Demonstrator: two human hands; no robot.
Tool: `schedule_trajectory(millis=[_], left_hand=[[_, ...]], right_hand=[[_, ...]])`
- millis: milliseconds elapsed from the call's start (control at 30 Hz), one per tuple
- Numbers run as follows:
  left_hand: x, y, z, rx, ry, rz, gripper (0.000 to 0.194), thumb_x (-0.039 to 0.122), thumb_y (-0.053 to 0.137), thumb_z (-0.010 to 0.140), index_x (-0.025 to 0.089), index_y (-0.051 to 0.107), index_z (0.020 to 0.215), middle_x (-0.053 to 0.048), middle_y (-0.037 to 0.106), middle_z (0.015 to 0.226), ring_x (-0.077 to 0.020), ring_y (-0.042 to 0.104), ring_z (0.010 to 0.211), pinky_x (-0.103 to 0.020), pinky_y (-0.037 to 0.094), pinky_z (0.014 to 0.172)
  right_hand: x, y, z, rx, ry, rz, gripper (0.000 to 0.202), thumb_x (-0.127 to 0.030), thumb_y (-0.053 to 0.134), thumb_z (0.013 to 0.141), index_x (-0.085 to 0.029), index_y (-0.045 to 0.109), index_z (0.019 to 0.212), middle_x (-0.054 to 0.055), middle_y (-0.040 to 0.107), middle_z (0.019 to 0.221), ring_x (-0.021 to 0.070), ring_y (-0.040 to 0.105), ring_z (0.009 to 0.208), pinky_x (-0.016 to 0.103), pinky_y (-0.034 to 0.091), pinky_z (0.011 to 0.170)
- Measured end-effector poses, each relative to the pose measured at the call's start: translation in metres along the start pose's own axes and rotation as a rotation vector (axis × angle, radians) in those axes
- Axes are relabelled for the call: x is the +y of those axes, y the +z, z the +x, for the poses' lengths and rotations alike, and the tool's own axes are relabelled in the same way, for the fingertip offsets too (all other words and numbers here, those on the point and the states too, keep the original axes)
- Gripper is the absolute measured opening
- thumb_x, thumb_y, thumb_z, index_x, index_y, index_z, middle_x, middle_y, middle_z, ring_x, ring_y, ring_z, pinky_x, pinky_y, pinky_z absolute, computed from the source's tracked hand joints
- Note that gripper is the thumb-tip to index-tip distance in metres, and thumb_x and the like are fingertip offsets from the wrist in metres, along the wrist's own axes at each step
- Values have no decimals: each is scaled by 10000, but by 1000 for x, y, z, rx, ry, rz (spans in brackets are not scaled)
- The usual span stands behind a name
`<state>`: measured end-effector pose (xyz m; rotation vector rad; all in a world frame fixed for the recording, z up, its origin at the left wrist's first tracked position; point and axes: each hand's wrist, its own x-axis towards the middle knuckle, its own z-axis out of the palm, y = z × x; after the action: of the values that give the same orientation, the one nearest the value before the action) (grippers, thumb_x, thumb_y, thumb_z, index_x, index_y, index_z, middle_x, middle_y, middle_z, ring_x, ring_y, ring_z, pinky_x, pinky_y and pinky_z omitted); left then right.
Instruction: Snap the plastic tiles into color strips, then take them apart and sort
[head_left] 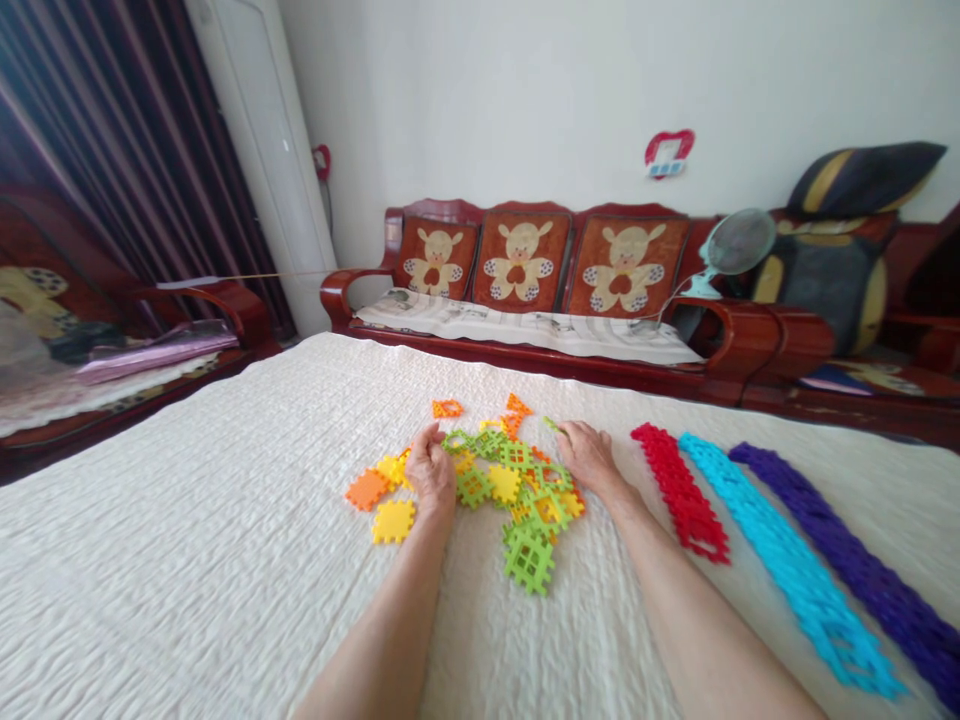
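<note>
the right hand is pinching a green piece above the pile's far right edge. the left hand is curling beside the pile, near yellow pieces; whether it is gripping any, i cannot tell. red, blue and purple strips are lying to the right.

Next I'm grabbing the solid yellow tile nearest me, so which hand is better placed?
Left, I'd say: your left hand is close to the yellow tile, while your right hand is across the pile, pinching a green piece. Whether the left already holds something is unclear.
</note>
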<state>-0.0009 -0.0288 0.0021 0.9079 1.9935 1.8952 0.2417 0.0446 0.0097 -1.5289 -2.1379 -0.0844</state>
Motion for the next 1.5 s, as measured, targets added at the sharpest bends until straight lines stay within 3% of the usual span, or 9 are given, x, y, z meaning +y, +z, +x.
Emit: schedule_trajectory(millis=[200, 300, 400, 600, 733, 1033, 1300, 1400, 1500], left_hand=[[2, -1, -1, -28, 21, 7, 359, 138, 398, 757, 184, 669, 988, -22, 699, 839, -146, 638, 823, -286, 472, 844], [2, -1, -2, -27, 23, 10, 352, 139, 399, 757, 189, 668, 980, -18, 701, 836, -149, 638, 820, -290, 473, 843], [2, 0, -1, -24, 4, 10, 353, 135, 401, 752, 195, 670, 972, -12, 700, 821, -149, 637, 822, -292, 469, 852], [2, 0, -2, -37, 19, 14, 346, 142, 402, 752, 201, 672, 961, -6, 696, 823, -142, 635, 808, -273, 467, 837], [4, -1, -4, -30, 38, 16, 325, 139, 414, 751, 199, 669, 944, 3, 697, 808, -135, 631, 785, -266, 469, 816], [5, 0, -5, -27, 41, 9, 322, 123, 426, 738, 198, 669, 935, 5, 698, 804, -129, 629, 773, -258, 473, 794], [2, 0, -4, -39, 34, 13, 329, 139, 430, 735, 202, 668, 953, 3, 701, 811, -136, 627, 777, -274, 476, 807], [2, 1, -4, -51, 24, 26, 337, 145, 433, 733, 203, 667, 969, 2, 704, 823, -141, 628, 792, -281, 472, 823], [3, 0, -5, -53, 18, 38, 344, 140, 435, 727, 203, 667, 973, 0, 707, 823, -142, 632, 788, -281, 472, 816]], right_hand=[[7, 2, 6, 75, 20, 4, 370, -213, 318, 886, -158, 582, 1138, 87, 701, 917, 201, 619, 869, 320, 375, 842], [13, 1, 5, 78, 21, -8, 382, -199, 338, 859, -178, 587, 1149, 86, 677, 1040, 206, 601, 967, 325, 375, 884], [25, -5, 1, 95, 127, 3, 449, -187, 403, 790, -157, 546, 1215, 111, 613, 1188, 220, 551, 1094, 330, 373, 932], [42, -20, -5, -161, 205, 21, 579, -210, 506, 686, -151, 524, 1262, 129, 556, 1278, 265, 525, 1143, 357, 382, 959], [37, -22, -5, -197, 198, 21, 571, -170, 486, 689, -162, 526, 1258, 110, 544, 1293, 245, 519, 1151, 334, 378, 962], [28, -15, -4, -182, 81, 34, 481, -122, 478, 700, -181, 591, 1164, 85, 607, 1189, 207, 533, 1102, 298, 383, 931], [22, -33, -2, -43, 331, -191, 443, -184, 528, 702, -142, 620, 1133, 156, 611, 1033, 264, 569, 980, 325, 411, 806], [17, -32, 3, 62, 335, -94, 405, -235, 532, 728, -146, 620, 1112, 139, 600, 1040, 241, 565, 980, 301, 413, 815], [8, -21, 5, 68, 283, 75, 394, -275, 543, 741, -155, 606, 1112, 106, 610, 1030, 201, 578, 934, 275, 417, 822]])
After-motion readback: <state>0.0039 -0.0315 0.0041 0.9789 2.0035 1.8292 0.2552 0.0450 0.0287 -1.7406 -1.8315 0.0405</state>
